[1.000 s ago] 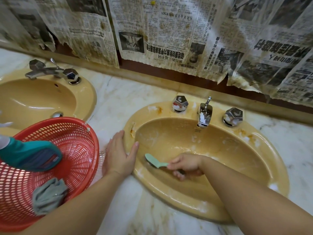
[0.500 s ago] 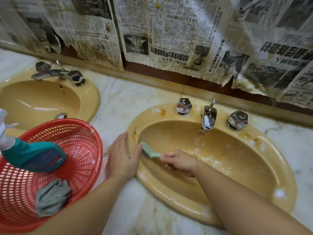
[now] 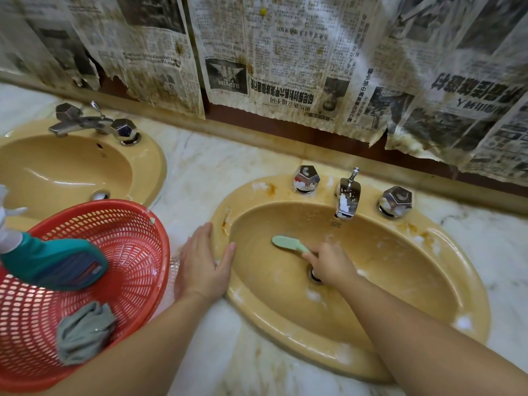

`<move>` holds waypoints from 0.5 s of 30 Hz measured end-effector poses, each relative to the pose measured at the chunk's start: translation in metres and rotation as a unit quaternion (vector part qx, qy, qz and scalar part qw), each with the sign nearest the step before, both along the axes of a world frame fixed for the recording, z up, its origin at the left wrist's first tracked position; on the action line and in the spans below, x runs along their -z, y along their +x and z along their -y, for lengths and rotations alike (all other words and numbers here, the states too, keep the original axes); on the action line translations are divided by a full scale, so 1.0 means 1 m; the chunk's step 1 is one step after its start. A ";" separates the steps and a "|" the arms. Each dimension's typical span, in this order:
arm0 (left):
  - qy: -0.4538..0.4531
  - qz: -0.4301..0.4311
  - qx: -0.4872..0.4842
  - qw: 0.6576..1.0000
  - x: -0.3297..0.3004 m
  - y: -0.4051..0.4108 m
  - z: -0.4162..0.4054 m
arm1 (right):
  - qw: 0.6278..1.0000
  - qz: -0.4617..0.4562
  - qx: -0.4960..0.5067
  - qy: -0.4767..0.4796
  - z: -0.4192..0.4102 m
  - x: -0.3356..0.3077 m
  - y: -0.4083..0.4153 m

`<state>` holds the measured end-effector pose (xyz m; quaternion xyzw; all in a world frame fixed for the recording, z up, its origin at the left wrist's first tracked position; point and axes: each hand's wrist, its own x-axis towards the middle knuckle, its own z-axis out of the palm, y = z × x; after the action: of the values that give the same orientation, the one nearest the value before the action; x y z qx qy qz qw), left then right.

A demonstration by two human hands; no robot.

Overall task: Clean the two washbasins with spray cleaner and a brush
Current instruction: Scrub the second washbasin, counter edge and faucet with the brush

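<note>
White veined marble countertop [image 3: 205, 172] spanning the view, stained newspaper sheets [image 3: 285, 52] hung along the wall behind. Two oval mustard-yellow ceramic washbasins set into it — the right washbasin [image 3: 445, 298] flecked with white foam and rust-coloured marks on the rim, the left washbasin [image 3: 148, 155] partly covered at its near edge by a round red perforated plastic basket [image 3: 137, 230]. In the basket: a teal spray cleaner bottle [image 3: 54, 262] lying on its side with its white trigger toward the left edge, and a crumpled grey cloth [image 3: 83, 332] nearer the front. Chrome faucet [image 3: 347, 200] with foam on its spout at the back of the right washbasin, between faceted chrome knobs. Left hand [image 3: 201, 265] flat, fingers straight and together, resting on the rim's left edge. Right hand [image 3: 333, 264] down in the bowl just above the drain, fingers curled round the handle of a pale green plastic brush [image 3: 288, 243] — head pointing left, against the basin's inner slope.
</note>
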<state>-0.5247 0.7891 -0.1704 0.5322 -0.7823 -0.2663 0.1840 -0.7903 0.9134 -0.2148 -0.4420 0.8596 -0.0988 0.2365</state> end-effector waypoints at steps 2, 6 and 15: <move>-0.001 0.000 0.001 1.000 0.000 -0.001 0.000 | 0.993 -0.074 -0.005 -0.094 -0.002 -0.002 -0.009; -0.009 0.001 0.000 1.000 0.002 -0.001 0.000 | 0.985 -0.117 -0.015 -0.129 0.001 -0.005 -0.007; -0.008 0.001 0.001 1.000 0.003 0.001 0.001 | 0.997 -0.052 -0.003 -0.056 -0.003 0.002 -0.010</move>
<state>-0.5236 0.7882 -0.1731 0.5301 -0.7850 -0.2600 0.1872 -0.8000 0.9160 -0.2172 -0.4614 0.8626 -0.1235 0.1668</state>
